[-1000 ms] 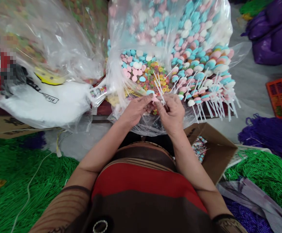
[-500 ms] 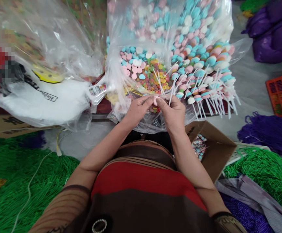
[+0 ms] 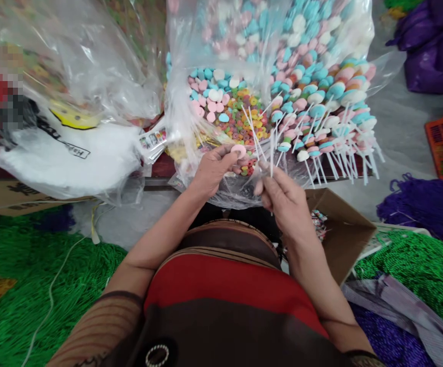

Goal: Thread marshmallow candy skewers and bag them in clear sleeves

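Between the thumb and fingers of my left hand (image 3: 216,168) is a round pink candy (image 3: 239,150), held over the loose sweets. My right hand (image 3: 284,196) is closed, slightly blurred, to the right of it and nearer my body. A thin white stick (image 3: 271,153) stands upright in its fingers. The two hands are apart. Just beyond them lie small colourful ring candies (image 3: 244,120) and pink, blue and white round candies (image 3: 214,99) on clear plastic. Several loose white sticks (image 3: 252,130) lean over the rings.
To the right, finished-looking candy skewers (image 3: 316,122) lie piled with their sticks toward me. A large clear bag of candies (image 3: 240,30) is behind. White plastic packaging (image 3: 72,163) lies left. An open cardboard box (image 3: 345,234) stands below right, near green cords (image 3: 416,260).
My right hand has drawn away from my left, down and to the right, with the stick. The pink candy, earlier between both hands, is now in my left fingers alone.
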